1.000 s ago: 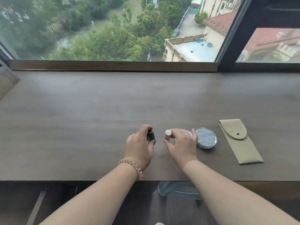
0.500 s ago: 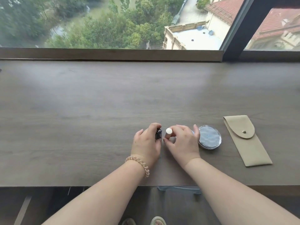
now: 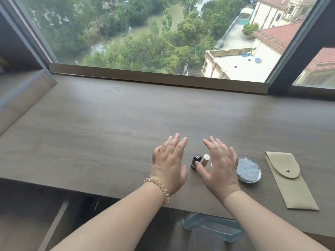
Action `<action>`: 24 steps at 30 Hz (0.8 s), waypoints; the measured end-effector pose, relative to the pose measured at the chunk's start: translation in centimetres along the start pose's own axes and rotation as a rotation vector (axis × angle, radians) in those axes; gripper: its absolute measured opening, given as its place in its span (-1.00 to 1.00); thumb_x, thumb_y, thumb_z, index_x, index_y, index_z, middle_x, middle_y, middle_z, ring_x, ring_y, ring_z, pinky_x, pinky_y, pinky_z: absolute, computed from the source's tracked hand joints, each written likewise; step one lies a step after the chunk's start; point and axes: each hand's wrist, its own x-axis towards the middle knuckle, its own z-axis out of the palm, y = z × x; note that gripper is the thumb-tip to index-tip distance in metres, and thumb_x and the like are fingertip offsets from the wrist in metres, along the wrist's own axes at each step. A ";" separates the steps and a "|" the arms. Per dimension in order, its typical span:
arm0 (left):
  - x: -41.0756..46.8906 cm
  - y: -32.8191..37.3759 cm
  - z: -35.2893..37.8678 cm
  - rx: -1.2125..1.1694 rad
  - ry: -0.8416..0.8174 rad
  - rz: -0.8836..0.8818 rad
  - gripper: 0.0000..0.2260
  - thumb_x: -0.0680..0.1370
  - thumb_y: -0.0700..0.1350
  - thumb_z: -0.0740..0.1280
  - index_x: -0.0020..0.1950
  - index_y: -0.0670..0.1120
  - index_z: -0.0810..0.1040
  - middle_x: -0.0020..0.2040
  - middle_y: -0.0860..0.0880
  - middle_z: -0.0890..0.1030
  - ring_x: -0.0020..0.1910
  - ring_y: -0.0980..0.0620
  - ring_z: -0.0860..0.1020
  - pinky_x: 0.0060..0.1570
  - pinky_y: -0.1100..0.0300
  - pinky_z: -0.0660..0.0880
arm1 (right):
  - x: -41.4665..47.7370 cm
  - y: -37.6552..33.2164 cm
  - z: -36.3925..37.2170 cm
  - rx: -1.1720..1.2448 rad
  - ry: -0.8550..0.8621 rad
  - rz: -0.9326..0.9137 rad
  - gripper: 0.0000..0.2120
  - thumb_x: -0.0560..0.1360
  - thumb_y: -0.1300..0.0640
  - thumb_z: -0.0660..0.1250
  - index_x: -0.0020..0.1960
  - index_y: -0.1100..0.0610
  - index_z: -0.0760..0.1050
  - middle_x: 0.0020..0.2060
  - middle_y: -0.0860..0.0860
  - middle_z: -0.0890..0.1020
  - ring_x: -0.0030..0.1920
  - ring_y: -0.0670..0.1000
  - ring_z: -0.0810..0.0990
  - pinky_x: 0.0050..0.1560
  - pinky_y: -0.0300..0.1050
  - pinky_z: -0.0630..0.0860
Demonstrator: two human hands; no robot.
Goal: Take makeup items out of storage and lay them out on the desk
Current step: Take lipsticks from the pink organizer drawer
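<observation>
Two small tubes stand upright side by side near the desk's front edge: a black lipstick (image 3: 196, 161) and a pale beige tube (image 3: 206, 159). My left hand (image 3: 169, 163) hovers just left of them, fingers spread, holding nothing. My right hand (image 3: 218, 162) is spread open just right of them, its thumb in front of the black lipstick. A round compact with a blue patterned lid (image 3: 249, 171) lies flat behind my right hand. A beige snap pouch (image 3: 288, 180) lies flat at the right.
The brown wooden desk (image 3: 108, 127) runs up to a window sill (image 3: 159, 79). A clear plastic storage box (image 3: 210, 228) sits below the desk's front edge. A side ledge (image 3: 20, 93) rises at the left.
Both hands have let go of the two tubes and opened, fingers spread, moving slightly apart. The tubes now stand free on the desk. The camera has tilted up.
</observation>
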 end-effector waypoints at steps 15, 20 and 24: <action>-12.1 -17.0 -21.4 0.266 0.250 -0.476 -0.34 0.53 0.01 0.23 0.52 0.09 -0.07 0.56 0.02 -0.02 0.53 0.02 -0.07 0.44 0.01 -0.07 | 2.0 -28.8 7.1 0.166 -0.177 -0.484 -0.52 0.37 -0.08 0.19 0.27 0.00 0.39 0.28 0.03 0.51 0.33 0.09 0.42 0.39 0.00 0.03; -18.3 -25.2 -27.1 0.282 0.352 -0.620 -0.37 0.49 -0.01 0.27 0.51 0.06 0.07 0.55 0.00 0.10 0.53 0.01 0.03 0.42 0.00 0.00 | 0.6 -39.9 11.7 0.206 -0.259 -0.639 -0.52 0.38 -0.01 0.32 0.29 -0.02 0.39 0.32 0.00 0.48 0.38 0.07 0.36 0.43 0.04 0.03; -23.2 -33.0 -32.1 0.325 0.328 -0.735 -0.37 0.51 -0.01 0.24 0.51 0.10 0.02 0.56 0.05 0.03 0.53 0.05 -0.04 0.44 0.01 -0.06 | -1.1 -50.2 16.2 0.205 -0.340 -0.716 -0.47 0.41 0.01 0.36 0.35 -0.06 0.34 0.40 -0.02 0.38 0.43 0.05 0.26 0.46 0.06 0.02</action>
